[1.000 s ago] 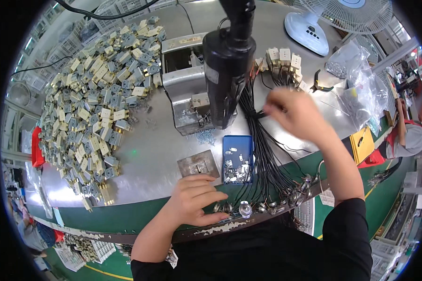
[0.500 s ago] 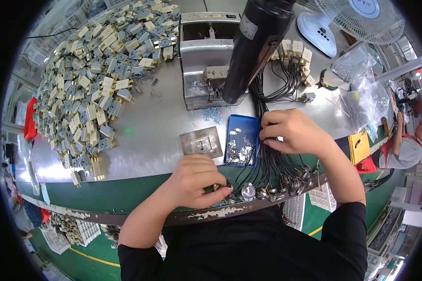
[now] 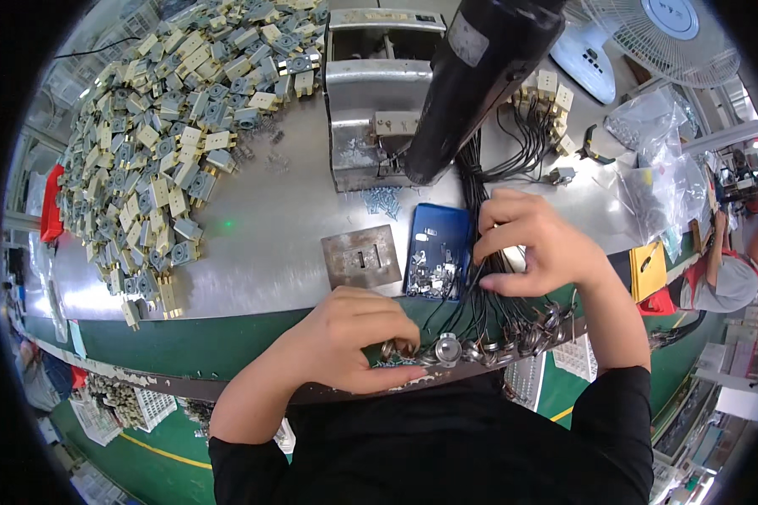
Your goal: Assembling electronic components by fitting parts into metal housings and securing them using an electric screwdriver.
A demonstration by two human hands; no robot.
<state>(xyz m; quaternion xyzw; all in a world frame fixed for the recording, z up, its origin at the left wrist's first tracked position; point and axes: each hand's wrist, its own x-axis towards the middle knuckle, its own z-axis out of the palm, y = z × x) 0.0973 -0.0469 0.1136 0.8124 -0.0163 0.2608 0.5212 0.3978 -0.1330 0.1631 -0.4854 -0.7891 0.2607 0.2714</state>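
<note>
Black cables (image 3: pixel 470 168) are lying on the worktop (image 3: pixel 269 252) right beside a blue tray (image 3: pixel 451 220). Right hand (image 3: pixel 535 248) is hanging over them, thumb and fingers parted; left hand (image 3: pixel 345 337) is kinda curling by round metal parts (image 3: pixel 448 348), can't tell if it's gripping any.

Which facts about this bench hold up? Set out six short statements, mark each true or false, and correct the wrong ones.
1. A pile of grey and cream blocks lies on the left side of the metal table. True.
2. The right hand is over that pile. False: it is at the black wires.
3. The blue tray holds small metal pieces. True.
4. The metal plate lies to the right of the blue tray. False: it lies to the left.
5. The left hand is beside round metal parts. True.
6. The pliers lie between the two hands. False: they lie beyond the right hand, toward the upper right.
</note>
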